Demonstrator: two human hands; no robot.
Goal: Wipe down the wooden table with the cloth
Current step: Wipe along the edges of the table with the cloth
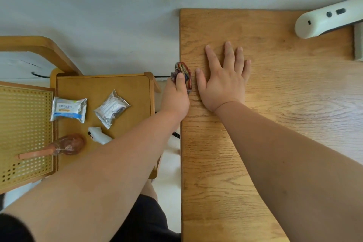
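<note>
Gripping the bunched cloth (183, 73) at the wooden table (275, 124) edge, left hand (175, 97); right hand (224, 76) flat, fingers spread

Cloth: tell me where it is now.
In the head view the cloth is gripped in the left hand at the wooden table's left edge, just beside the right hand lying flat on it.

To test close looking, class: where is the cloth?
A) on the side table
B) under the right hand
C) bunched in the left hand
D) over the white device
C: the left hand grips the bunched cloth at the wooden table's edge; the right hand lies flat.
</note>
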